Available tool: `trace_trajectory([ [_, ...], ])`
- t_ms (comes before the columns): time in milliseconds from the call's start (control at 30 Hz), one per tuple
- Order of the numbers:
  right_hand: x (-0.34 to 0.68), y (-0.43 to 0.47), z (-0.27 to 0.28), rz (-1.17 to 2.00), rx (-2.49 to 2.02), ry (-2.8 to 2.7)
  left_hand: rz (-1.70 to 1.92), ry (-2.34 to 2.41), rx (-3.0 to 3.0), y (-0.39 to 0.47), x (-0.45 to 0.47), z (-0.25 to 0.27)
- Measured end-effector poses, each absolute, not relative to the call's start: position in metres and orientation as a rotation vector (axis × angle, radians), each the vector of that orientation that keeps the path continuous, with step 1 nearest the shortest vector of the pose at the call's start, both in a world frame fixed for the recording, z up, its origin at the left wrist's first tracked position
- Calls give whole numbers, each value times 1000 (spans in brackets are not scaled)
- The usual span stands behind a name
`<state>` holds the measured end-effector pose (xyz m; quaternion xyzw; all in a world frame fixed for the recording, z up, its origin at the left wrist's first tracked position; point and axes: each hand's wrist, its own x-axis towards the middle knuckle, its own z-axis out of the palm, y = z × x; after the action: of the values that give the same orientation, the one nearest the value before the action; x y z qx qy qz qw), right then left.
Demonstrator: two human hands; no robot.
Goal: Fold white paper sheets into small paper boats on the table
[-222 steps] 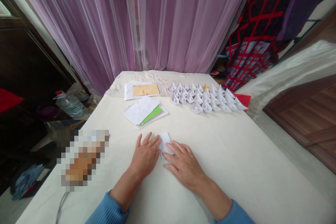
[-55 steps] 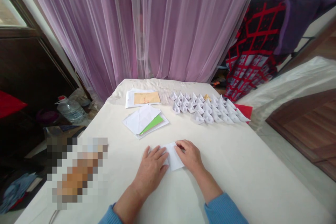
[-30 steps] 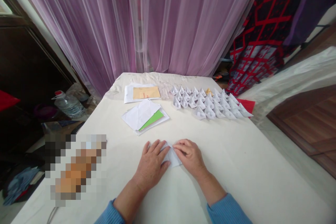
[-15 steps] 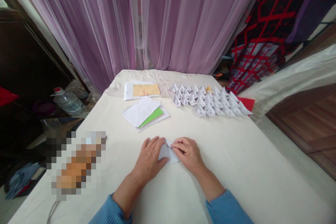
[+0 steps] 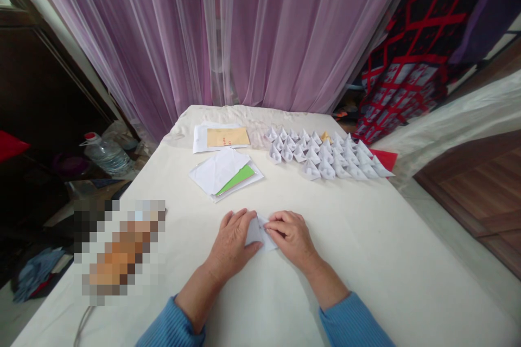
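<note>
A small folded sheet of white paper (image 5: 266, 242) lies on the table in front of me, between my hands. My left hand (image 5: 233, 238) holds its left part, fingers along the far edge and thumb on the near side. The thumb and fingertips of my right hand (image 5: 291, 233) are pinched together on the paper's upper right part. Fingers hide some of the folds. Beyond my hands, several white folded paper boats (image 5: 325, 168) stand in rows at the back right, with one yellow paper boat (image 5: 325, 137) among them.
Loose white sheets (image 5: 220, 169) with a green sheet (image 5: 236, 180) lie ahead of my left hand. Behind them sits a tan paper (image 5: 228, 137) on white paper. A pixelated object (image 5: 122, 252) with a cord is at the left. Red paper (image 5: 386, 159) lies by the boats.
Both hands stay on the folded paper in nearly the same pose. The left fingers have shifted very slightly, and the view has moved a little.
</note>
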<state>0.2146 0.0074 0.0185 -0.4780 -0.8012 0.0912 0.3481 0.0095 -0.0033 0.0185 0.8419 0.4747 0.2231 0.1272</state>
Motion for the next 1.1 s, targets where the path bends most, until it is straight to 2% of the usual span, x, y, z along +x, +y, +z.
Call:
trace_trajectory([
  [1100, 215, 7, 20, 191, -1251, -2158, 620, 1373, 2426, -3, 11, 25],
])
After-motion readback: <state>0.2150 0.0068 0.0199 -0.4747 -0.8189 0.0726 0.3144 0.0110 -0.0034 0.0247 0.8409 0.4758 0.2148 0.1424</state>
